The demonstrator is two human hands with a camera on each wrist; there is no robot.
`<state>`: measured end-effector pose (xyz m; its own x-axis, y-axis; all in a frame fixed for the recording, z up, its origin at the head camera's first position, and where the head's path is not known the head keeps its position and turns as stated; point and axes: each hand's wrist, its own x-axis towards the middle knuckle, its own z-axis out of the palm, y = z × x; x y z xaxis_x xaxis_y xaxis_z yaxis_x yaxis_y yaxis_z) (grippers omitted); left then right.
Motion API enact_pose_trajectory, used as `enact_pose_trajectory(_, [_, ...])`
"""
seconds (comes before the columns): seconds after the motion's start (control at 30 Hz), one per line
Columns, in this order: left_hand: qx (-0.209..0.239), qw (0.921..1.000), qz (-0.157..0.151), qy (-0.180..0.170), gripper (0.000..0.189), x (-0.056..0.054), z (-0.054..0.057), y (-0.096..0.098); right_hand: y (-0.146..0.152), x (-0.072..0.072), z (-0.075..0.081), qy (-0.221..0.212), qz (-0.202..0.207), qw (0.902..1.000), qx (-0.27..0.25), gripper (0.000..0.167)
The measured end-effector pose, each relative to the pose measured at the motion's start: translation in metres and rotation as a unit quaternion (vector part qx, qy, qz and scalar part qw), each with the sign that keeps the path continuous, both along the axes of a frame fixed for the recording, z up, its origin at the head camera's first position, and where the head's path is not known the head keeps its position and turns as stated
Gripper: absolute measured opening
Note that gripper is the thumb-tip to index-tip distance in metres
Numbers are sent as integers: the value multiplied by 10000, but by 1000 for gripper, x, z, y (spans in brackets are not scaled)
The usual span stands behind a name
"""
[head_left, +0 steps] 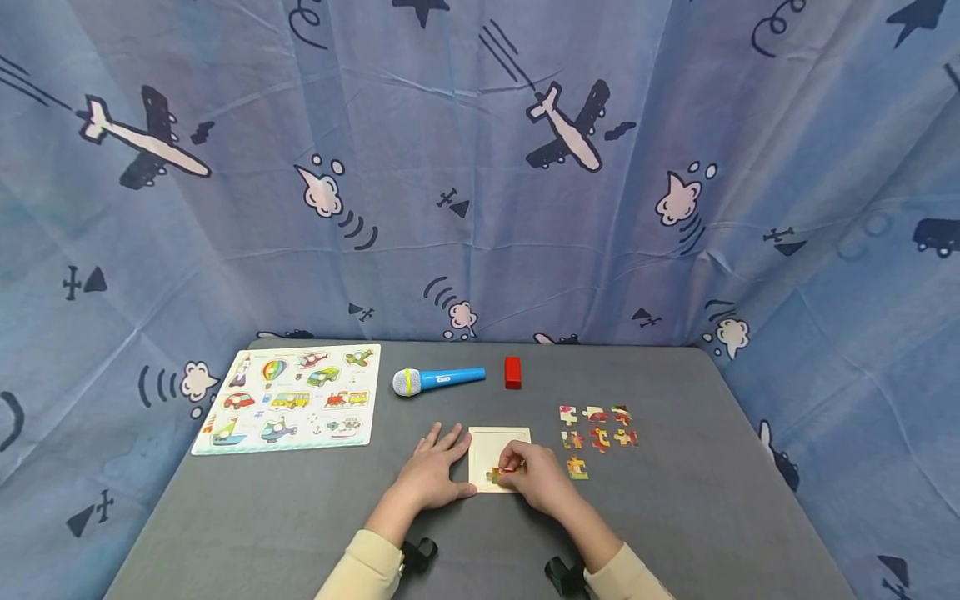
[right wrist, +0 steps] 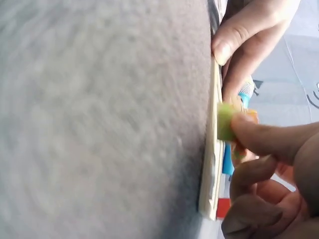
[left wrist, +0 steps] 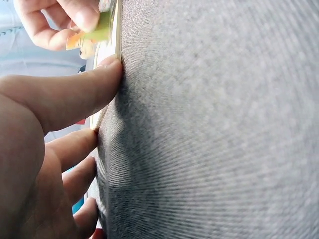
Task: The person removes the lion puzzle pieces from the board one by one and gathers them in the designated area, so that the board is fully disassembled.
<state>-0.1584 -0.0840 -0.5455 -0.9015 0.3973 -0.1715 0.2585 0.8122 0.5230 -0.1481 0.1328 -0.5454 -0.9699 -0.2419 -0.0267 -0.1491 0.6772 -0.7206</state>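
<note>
A small pale wooden puzzle tray [head_left: 486, 450] with a raised rim lies flat in front of the person. The left hand [head_left: 432, 472] rests at its left side, with thumb and fingertips touching the edge and the fingers spread. Over the tray's lower part, the right hand [head_left: 537, 478] pinches a green and orange jigsaw piece [right wrist: 226, 122] between thumb and fingers. Its lower edge is close to the tray; whether it touches is unclear. In the left wrist view the same piece [left wrist: 102, 31] is partly covered by the right thumb.
Several loose jigsaw pieces [head_left: 600, 439] lie in rows to the right of the tray. Behind it are a blue toy microphone [head_left: 452, 377] and a red block [head_left: 513, 372]. A picture board with vehicles [head_left: 288, 400] lies at the back left. A patterned curtain [head_left: 480, 208] hangs behind the grey table [head_left: 480, 550].
</note>
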Motion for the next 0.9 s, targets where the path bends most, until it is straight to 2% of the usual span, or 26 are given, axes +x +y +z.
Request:
enact_pose_trajectory(0.17, [-22, 10000, 15, -25, 81, -1, -2, 0, 13, 5, 3, -366, -251, 9972, -604, 19])
enact_pose_trajectory(0.3, [21, 10000, 17, -36, 82, -1, -2, 0, 31, 10, 7, -386, -598, 9948, -729, 17])
enact_pose_trajectory(0.47, [44, 10000, 1, -2, 82, -1, -3, 0, 64, 13, 8, -131, -1029, 9933, -519, 10])
enact_pose_trajectory(0.57, [37, 10000, -8, -2, 82, 0, -3, 0, 88, 15, 8, -62, -1195, 9920, -404, 12])
enact_pose_trajectory(0.77, [51, 10000, 18, -58, 82, 0, -3, 0, 128, 14, 10, -312, -1641, 9851, -405, 25])
enact_pose_trajectory(0.9, [51, 10000, 17, -78, 82, 0, -3, -1, 148, 13, 7, -358, -1809, 9828, -66, 25])
